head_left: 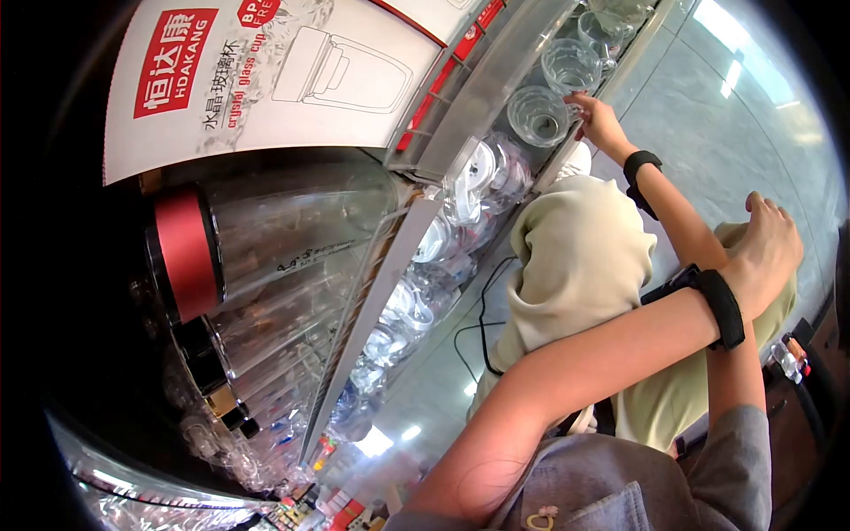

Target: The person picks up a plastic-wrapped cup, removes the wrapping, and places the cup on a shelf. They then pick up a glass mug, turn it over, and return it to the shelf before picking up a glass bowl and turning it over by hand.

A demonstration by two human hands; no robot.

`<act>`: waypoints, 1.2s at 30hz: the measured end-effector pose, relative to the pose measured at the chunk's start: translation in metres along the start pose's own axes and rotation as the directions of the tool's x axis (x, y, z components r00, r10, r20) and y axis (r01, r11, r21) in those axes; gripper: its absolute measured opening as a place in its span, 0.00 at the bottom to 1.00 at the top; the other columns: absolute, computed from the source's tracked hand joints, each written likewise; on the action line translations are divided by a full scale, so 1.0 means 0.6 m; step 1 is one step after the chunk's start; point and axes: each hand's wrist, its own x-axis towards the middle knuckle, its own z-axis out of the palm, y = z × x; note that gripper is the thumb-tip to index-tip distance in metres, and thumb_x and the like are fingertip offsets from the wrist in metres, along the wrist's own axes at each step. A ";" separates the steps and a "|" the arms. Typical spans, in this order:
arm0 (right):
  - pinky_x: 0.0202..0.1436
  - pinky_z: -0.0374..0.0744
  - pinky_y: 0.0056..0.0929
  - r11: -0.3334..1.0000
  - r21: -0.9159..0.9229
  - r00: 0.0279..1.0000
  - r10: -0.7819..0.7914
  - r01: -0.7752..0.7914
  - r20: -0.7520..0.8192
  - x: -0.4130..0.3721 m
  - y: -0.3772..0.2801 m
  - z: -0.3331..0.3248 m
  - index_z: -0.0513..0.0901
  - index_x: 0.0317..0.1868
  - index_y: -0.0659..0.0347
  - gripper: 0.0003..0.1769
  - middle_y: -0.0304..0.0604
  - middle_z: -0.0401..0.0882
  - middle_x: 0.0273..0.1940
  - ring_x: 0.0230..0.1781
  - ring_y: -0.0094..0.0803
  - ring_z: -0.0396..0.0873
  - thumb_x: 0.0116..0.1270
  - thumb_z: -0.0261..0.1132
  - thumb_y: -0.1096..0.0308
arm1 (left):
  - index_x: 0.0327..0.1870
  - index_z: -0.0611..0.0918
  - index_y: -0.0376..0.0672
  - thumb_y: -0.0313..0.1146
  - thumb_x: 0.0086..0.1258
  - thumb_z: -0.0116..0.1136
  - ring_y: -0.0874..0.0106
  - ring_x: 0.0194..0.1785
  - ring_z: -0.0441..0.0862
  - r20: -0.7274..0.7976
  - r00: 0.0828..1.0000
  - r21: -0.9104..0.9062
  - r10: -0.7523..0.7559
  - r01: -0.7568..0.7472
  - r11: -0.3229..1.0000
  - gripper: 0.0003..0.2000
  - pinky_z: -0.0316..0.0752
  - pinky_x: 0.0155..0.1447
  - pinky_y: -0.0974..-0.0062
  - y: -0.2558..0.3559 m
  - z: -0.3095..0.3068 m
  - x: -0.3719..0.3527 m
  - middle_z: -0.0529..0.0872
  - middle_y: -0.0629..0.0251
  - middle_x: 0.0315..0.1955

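My right hand (606, 126) reaches toward the lower shelf, its fingers closed at the handle side of a clear glass mug (537, 117). The mug stands with its round mouth toward me. Beside it are more clear glass mugs (571, 65) in a row along the shelf edge. My left hand (765, 255) lies across my right forearm, over my knee. Its fingers curl loosely inward and nothing shows in them; the palm is hidden. Both wrists wear black bands.
A white and red glass-cup box (266, 80) stands on the upper shelf, near a tall bottle with a red lid band (188, 252). Bagged cups with white lids (409, 305) fill the lower shelf. A black cable (485, 305) hangs near my knee, above the grey tiled floor (708, 115).
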 end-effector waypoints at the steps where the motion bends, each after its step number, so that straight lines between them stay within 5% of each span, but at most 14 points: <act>1: 0.33 0.83 0.29 1.000 0.010 1.000 -0.002 0.002 0.000 0.004 0.001 -0.001 0.77 0.53 0.59 0.30 0.51 0.78 0.49 0.33 0.37 0.81 0.50 0.48 0.92 | 0.43 0.82 0.50 0.38 0.52 0.66 0.72 0.48 0.76 0.013 1.000 0.008 -0.006 0.006 1.000 0.16 0.62 0.49 0.66 0.000 0.000 -0.001 0.80 0.71 0.39; 10: 0.33 0.83 0.29 0.999 -0.009 0.998 -0.043 0.043 0.036 0.021 -0.002 0.018 0.78 0.51 0.60 0.30 0.49 0.80 0.44 0.33 0.33 0.80 0.48 0.51 0.92 | 0.46 0.81 0.49 0.40 0.51 0.66 0.71 0.48 0.76 0.043 0.999 0.090 -0.027 0.023 0.996 0.19 0.63 0.49 0.66 -0.012 -0.005 -0.012 0.79 0.68 0.41; 21: 0.39 0.79 0.30 0.985 -0.124 0.989 -0.112 0.123 0.094 -0.031 -0.024 -0.035 0.77 0.53 0.55 0.31 0.51 0.80 0.40 0.29 0.33 0.80 0.48 0.50 0.90 | 0.43 0.82 0.49 0.35 0.53 0.64 0.72 0.46 0.79 0.045 0.999 -0.074 -0.021 0.024 0.997 0.14 0.66 0.48 0.66 0.008 0.007 0.000 0.83 0.71 0.39; 25: 0.42 0.79 0.31 0.988 -0.011 0.975 -0.153 0.153 -0.161 -0.048 -0.020 -0.077 0.69 0.59 0.54 0.33 0.47 0.78 0.48 0.35 0.36 0.81 0.52 0.48 0.89 | 0.41 0.84 0.50 0.35 0.53 0.65 0.71 0.46 0.80 0.039 0.999 -0.091 -0.019 0.023 0.996 0.13 0.68 0.47 0.64 0.009 0.007 0.009 0.84 0.70 0.39; 29: 0.50 0.76 0.34 0.975 -0.205 0.971 -0.132 0.090 -0.198 -0.043 -0.009 -0.127 0.65 0.63 0.54 0.33 0.51 0.69 0.59 0.53 0.42 0.74 0.55 0.55 0.84 | 0.39 0.84 0.49 0.33 0.55 0.62 0.70 0.44 0.81 -0.001 0.999 -0.123 -0.038 0.037 0.992 0.10 0.69 0.46 0.64 -0.007 -0.005 0.008 0.84 0.70 0.36; 32: 0.60 0.70 0.38 0.911 -0.358 0.928 -0.298 0.206 -0.223 -0.023 0.015 -0.133 0.63 0.64 0.57 0.34 0.53 0.65 0.62 0.62 0.48 0.66 0.55 0.60 0.79 | 0.39 0.84 0.48 0.32 0.56 0.61 0.70 0.42 0.81 0.005 0.999 -0.123 -0.043 0.043 0.991 0.09 0.69 0.46 0.64 -0.008 0.010 0.013 0.84 0.69 0.36; 36: 0.67 0.64 0.39 0.911 -0.316 0.936 -0.322 0.265 -0.142 0.029 0.016 -0.131 0.63 0.64 0.59 0.37 0.54 0.64 0.63 0.64 0.52 0.62 0.52 0.66 0.74 | 0.41 0.84 0.48 0.34 0.57 0.61 0.69 0.43 0.80 0.108 0.993 -0.126 -0.042 0.055 0.991 0.11 0.68 0.46 0.63 0.010 0.019 0.025 0.84 0.68 0.38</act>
